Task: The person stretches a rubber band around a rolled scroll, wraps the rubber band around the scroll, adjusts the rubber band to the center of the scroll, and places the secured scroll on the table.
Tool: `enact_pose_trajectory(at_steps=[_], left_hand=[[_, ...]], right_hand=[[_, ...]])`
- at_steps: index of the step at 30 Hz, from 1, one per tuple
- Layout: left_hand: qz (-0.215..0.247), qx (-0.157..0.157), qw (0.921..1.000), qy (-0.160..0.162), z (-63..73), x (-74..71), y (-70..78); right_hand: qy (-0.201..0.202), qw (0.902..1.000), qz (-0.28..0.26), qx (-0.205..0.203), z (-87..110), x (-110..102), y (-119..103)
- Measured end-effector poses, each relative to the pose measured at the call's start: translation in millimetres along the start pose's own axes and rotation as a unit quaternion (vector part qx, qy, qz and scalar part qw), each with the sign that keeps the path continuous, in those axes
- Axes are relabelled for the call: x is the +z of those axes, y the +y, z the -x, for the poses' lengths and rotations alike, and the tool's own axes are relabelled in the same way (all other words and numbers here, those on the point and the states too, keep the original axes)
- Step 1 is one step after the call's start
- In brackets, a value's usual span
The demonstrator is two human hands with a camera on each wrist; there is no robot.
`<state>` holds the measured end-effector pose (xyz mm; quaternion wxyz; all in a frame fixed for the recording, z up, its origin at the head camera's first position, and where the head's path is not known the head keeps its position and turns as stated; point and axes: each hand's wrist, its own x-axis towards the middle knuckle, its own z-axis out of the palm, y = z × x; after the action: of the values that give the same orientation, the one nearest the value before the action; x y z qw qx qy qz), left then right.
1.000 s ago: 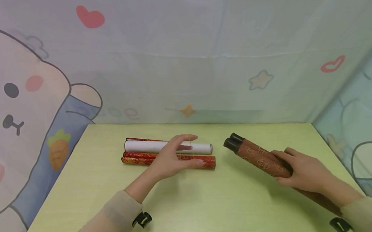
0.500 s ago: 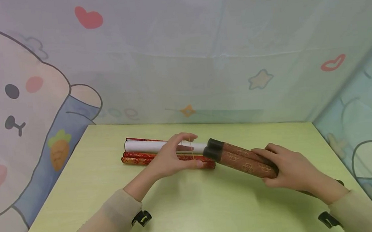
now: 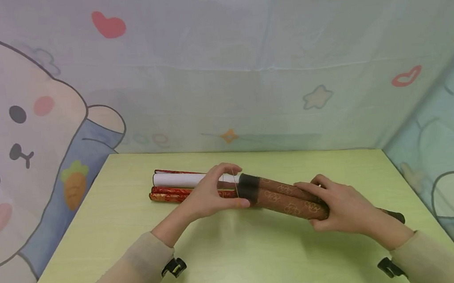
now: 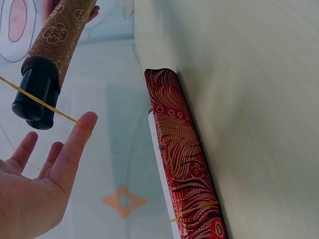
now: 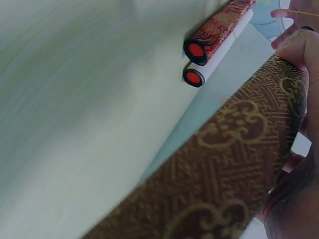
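Note:
My left hand has its thumb and fingers spread apart, with a thin yellow rubber band stretched between them. My right hand grips a brown brocade scroll of two rolls lying side by side, gold flowers woven on it. Its black end caps point into the gap between my left thumb and fingers, at the band. Behind and below the left hand lie red-and-gold brocade rolls and a white roll. In the left wrist view, another band circles them.
The pale yellow-green table carries the red and white rolls left of its middle. A cloth backdrop with cartoon prints hangs along its back edge. Black clips sit at both wrists.
My right hand has brought the brown scroll leftward, turning it flatter, until its black ends reach the stretched band at my left hand. The left hand has hardly moved.

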<state>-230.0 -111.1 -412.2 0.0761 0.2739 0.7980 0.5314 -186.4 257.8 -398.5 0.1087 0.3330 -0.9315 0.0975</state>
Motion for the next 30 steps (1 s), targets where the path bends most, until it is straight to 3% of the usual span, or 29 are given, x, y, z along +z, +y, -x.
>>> enact_pose_trajectory(at_steps=[12,20,25,30], left_hand=[[0.002,-0.017,0.9998,-0.001,0.2,1.2,0.6],[0.028,-0.008,0.9995,-0.015,-0.3,2.4,1.1],[0.08,-0.021,0.996,-0.034,1.8,2.6,4.0],[0.153,-0.026,0.9859,-0.061,3.0,4.3,5.0]], right_hand=[[0.007,0.999,-0.041,-0.019,-4.2,4,-5],[0.03,0.9976,-0.046,-0.041,-7.0,6,-8],[0.039,0.9963,-0.064,-0.041,-5.9,7,-9],[0.046,0.9949,-0.082,-0.038,-5.0,7,-11]])
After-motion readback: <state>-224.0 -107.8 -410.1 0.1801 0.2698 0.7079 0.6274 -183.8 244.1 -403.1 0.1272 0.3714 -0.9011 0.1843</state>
